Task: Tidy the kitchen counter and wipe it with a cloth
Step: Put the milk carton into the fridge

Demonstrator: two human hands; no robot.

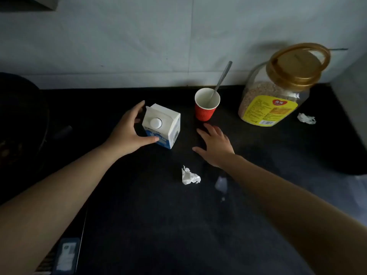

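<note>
A white and blue milk carton (167, 124) with a round white cap stands upright on the black counter (158, 215). My left hand (129, 132) wraps around its left side, thumb on the front, fingers behind. My right hand (215, 144) hovers open with spread fingers just in front of a red paper cup (206, 108) that holds a metal spoon (221, 80). A crumpled white tissue (189, 176) lies near the counter's middle. A second crumpled tissue (306, 118) lies at the right.
A big clear jar of grain (278, 90) with a gold lid and yellow label stands at the back right against the pale wall. A dark wok or pan (19, 120) sits at the left. A small wet patch (220, 183) shines under my right forearm.
</note>
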